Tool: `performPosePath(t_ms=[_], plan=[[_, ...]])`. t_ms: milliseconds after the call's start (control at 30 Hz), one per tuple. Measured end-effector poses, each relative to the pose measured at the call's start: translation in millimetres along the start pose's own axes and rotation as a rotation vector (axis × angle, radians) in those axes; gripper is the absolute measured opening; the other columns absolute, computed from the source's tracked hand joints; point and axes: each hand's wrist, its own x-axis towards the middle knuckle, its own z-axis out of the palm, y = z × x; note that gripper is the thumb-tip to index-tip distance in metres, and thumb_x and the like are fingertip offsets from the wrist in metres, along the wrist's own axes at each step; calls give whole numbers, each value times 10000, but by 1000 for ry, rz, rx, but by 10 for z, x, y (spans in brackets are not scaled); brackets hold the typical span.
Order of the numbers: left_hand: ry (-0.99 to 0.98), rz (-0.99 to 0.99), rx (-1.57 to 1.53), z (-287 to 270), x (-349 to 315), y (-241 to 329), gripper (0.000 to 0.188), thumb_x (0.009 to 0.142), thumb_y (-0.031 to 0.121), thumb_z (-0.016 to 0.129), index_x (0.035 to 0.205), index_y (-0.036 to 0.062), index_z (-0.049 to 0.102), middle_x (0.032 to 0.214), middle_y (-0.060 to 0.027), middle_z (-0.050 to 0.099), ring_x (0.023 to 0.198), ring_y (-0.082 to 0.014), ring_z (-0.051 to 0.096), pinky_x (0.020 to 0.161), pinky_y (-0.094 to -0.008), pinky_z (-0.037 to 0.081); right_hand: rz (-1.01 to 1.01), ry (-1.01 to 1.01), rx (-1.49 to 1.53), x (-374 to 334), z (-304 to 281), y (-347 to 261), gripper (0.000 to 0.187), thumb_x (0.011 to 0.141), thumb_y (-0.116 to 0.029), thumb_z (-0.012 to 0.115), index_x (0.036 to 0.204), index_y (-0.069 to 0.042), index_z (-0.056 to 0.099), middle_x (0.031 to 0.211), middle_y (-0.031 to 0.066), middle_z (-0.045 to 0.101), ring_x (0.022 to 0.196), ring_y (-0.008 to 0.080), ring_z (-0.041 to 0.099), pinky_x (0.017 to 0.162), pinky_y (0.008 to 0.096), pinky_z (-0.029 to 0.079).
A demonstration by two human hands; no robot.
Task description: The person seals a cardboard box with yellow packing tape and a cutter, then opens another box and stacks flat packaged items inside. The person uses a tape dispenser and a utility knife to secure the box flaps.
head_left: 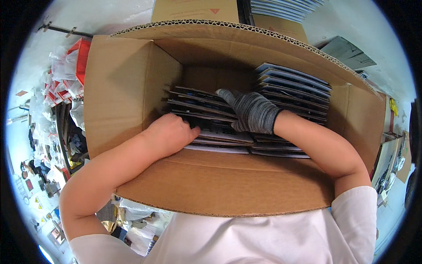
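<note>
An open cardboard box (pixel 224 182) in front of me holds thin flat panels with dark faces and pale edges, packed in rows. My bare left hand (pixel 171 132) curls at the left end of the left panels (pixel 202 105), its thumb inward and its other fingertips hidden. My right hand (pixel 255 112), in a grey knit glove, grips the right end of the same panels, fingers spread along their edges. These panels lean at a slant above other flat-lying panels (pixel 220 147). Behind my right wrist, another stack of panels (pixel 292 88) fills the box's right side.
The box's far flap (pixel 246 33) stands up, and its left flap (pixel 114 92) folds outward. Beyond it lie more cardboard (pixel 193 11) and a pile of pale-edged panels (pixel 288 8). Red bins (pixel 81 61) with plastic bags stand at the left.
</note>
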Motion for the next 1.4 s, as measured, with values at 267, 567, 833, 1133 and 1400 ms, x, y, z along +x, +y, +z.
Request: performPosePath(t_ms=[267, 567, 833, 1133, 1400], plan=[[28, -16, -26, -39, -1, -85, 126, 800, 123, 562, 851, 88, 673, 724, -98, 691, 692, -253, 692, 622, -380, 540, 9, -20, -8, -64, 37, -111, 897, 715, -247, 713, 1461, -38, 261, 1282, 269, 522, 1059, 392, 594, 911, 430, 481], [252, -119, -13, -304, -29, -90, 97, 783, 142, 570, 794, 96, 655, 718, -81, 659, 677, -249, 680, 582, -382, 536, 91, -262, 225, -34, -183, -54, 871, 793, -359, 721, 1446, 8, 275, 1338, 277, 481, 1198, 389, 518, 1025, 398, 414], [207, -127, -90, -95, -114, -135, 111, 785, 125, 551, 821, 97, 651, 790, -87, 635, 747, -264, 658, 611, -392, 529, 90, -189, 208, 32, -198, 38, 742, 840, -301, 661, 1418, 5, 311, 1246, 281, 541, 1085, 392, 580, 937, 412, 472], [133, -169, -68, 49, -126, -51, 300, 832, 132, 512, 1105, 133, 636, 812, -81, 650, 684, -264, 661, 572, -385, 531, 130, -56, 47, 88, -89, -38, 704, 772, -215, 665, 1365, 1, 355, 1210, 275, 545, 984, 407, 603, 884, 430, 496], [174, -66, -39, 61, -85, -89, 412, 844, 125, 511, 1249, 137, 585, 709, -61, 671, 617, -230, 671, 532, -352, 516, 132, -98, -27, 106, -77, -52, 693, 778, -228, 661, 1372, -16, 373, 1098, 263, 605, 899, 396, 630, 817, 440, 514]])
